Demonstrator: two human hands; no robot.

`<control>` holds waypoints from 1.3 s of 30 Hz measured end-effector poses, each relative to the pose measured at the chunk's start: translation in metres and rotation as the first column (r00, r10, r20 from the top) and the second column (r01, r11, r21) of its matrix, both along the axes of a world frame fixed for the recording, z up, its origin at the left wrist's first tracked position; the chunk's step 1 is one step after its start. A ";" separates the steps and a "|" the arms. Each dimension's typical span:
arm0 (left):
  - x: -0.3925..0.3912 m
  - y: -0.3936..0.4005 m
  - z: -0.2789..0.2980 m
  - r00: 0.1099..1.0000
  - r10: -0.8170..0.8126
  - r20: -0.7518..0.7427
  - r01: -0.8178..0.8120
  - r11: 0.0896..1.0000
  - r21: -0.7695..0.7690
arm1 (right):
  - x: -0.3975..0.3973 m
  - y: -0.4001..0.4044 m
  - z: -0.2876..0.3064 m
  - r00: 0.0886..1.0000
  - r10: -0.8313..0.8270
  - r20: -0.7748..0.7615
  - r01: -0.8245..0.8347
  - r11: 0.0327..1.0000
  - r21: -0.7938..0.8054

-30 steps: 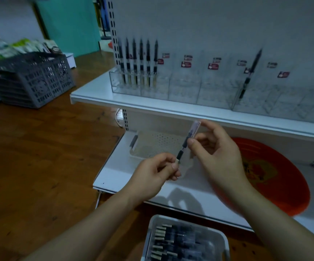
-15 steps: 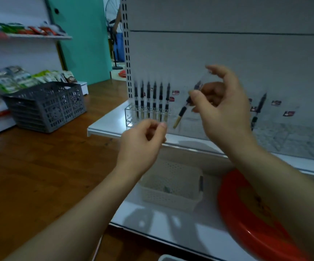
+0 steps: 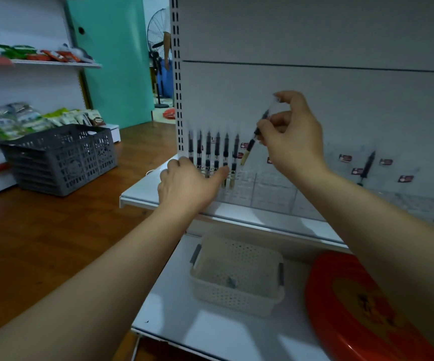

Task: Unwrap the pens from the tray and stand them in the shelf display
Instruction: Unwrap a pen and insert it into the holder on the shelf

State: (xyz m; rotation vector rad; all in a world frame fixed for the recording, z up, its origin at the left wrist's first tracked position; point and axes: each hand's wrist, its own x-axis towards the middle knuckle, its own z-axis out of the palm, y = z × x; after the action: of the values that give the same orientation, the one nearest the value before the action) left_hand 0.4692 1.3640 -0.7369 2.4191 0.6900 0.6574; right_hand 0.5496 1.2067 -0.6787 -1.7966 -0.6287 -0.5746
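The left hand has moved, open, to the far clear display; the right hand pinches a tilted pen.

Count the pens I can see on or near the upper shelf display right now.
8: six stand in a row at the display's left end, one leans alone far right, and one is pinched in the right hand. The left hand may hide others.

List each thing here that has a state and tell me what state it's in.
Right hand: pinches a pen.
Held pen: tilted, tip down, above the display, not yet in.
Left hand: open, at the display's front.
Row of pens: six upright in the display.
Lone pen: leaning, further right.
White basket: nearly empty, one small scrap inside.
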 end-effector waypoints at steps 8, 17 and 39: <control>0.004 0.004 -0.005 0.999 -0.028 0.021 0.029 0.999 -0.038 | -0.003 -0.003 0.000 0.998 0.004 0.065 0.009 0.980 -0.199; 0.005 0.005 -0.004 0.999 -0.032 0.003 0.032 0.999 -0.028 | -0.005 0.005 -0.007 0.995 0.013 0.095 0.019 0.943 -0.332; 0.009 0.008 -0.006 0.999 -0.035 -0.002 0.035 0.999 -0.033 | 0.002 0.004 -0.009 0.996 0.051 0.071 -0.024 0.939 -0.344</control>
State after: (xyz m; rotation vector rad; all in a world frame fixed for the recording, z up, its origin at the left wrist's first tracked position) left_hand 0.4778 1.3724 -0.7428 2.3966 0.6535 0.6246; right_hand 0.5520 1.2104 -0.6875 -2.0895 -0.8574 -0.5355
